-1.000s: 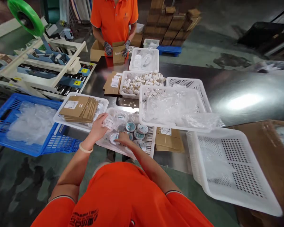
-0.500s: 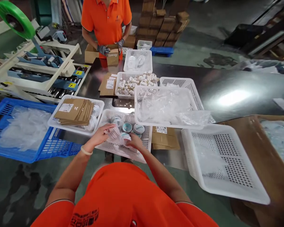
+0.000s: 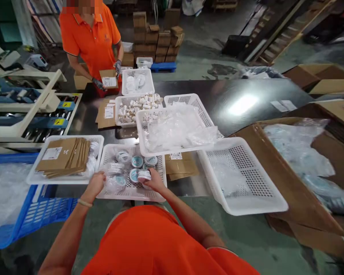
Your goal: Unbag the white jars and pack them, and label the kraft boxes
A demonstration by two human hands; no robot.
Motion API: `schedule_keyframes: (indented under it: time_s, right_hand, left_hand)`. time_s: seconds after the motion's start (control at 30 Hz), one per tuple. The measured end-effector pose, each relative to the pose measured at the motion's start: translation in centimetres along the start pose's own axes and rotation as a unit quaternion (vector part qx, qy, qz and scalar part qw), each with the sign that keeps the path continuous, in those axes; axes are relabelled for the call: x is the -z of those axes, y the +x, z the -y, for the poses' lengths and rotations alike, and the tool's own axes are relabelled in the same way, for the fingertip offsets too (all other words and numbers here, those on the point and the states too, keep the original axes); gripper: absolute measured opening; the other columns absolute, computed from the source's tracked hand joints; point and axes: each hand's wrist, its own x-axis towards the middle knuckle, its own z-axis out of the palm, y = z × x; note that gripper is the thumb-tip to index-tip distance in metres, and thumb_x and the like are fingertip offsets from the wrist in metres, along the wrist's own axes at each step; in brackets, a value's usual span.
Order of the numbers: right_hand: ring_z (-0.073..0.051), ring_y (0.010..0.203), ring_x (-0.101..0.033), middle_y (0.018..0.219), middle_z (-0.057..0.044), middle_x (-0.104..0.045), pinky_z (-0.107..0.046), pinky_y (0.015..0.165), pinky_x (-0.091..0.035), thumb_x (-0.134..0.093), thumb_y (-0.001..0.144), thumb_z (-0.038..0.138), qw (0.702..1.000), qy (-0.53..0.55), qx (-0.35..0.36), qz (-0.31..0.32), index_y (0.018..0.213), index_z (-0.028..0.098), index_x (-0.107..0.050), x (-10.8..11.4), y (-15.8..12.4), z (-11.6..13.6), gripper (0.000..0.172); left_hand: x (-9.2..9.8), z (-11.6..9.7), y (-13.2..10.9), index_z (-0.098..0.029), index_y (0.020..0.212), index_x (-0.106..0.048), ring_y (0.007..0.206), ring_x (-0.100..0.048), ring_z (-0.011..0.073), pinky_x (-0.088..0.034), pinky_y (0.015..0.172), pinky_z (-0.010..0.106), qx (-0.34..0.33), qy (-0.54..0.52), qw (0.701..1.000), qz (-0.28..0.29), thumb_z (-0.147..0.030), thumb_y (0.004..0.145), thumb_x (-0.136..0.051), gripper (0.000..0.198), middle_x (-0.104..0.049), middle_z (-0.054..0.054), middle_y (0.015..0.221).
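The white perforated basket [image 3: 132,195] in front of me holds several round, flat containers with teal-and-white lids [image 3: 137,161]. My left hand [image 3: 96,184] is closed at the basket's left edge, pinching the side of a clear plastic bag [image 3: 111,183] with round containers inside. My right hand [image 3: 154,181] grips a short stack of round containers [image 3: 144,175] on the basket's right side; its fingertips are partly hidden.
Left stands a tray of flat brown cartons [image 3: 60,156]. Ahead are a basket of small white-and-gold bottles [image 3: 137,109] and a basket of clear bags [image 3: 174,130]. A white basket [image 3: 258,202] and open carton [image 3: 292,175] lie right. Opposite, a gloved co-worker [image 3: 91,42] holds a box.
My view has turned right. My left hand has moved left, away from my right hand, with the plastic bag. The co-worker's box now shows its label.
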Motion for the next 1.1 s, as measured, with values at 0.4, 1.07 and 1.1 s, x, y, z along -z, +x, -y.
schedule_keyframes:
  time_s: [0.4,1.07,1.1]
  right_hand:
    - [-0.021,0.084,-0.065,0.088,0.003,-0.064,-0.035,0.078,-0.055,-0.091,0.054,0.028,0.961,0.275,0.007,-0.036,0.099,0.024,-0.06,2.5,-4.3,-0.2,0.055]
    - [-0.019,0.078,-0.061,0.09,0.001,-0.071,-0.029,0.068,-0.05,-0.097,0.047,0.035,0.873,0.483,-0.051,-0.051,0.106,0.023,-0.064,11.3,-8.9,-5.7,0.069]
    - [-0.019,0.077,-0.061,0.089,0.001,-0.071,-0.028,0.066,-0.049,-0.098,0.047,0.034,0.876,0.479,-0.051,-0.042,0.106,0.023,-0.064,11.1,-8.5,-5.5,0.068]
  left_hand:
    - [-9.9,-33.8,14.5,-0.019,0.085,-0.077,0.084,-0.072,0.0199,-0.057,0.083,0.03,-0.287,-0.227,0.923,0.118,-0.013,0.088,-0.065,0.014,-0.077,0.005,0.087]
    - [-4.8,-25.0,12.3,-0.021,0.079,-0.051,0.062,-0.067,0.0144,-0.051,0.058,0.023,-0.051,-0.476,0.871,0.107,-0.041,0.065,-0.088,0.044,-0.061,-0.006,0.067]
    - [-3.5,-21.7,10.9,-0.021,0.081,-0.053,0.061,-0.066,0.0145,-0.05,0.056,0.023,-0.026,-0.459,0.883,0.088,-0.042,0.063,-0.089,0.045,-0.062,-0.006,0.067]
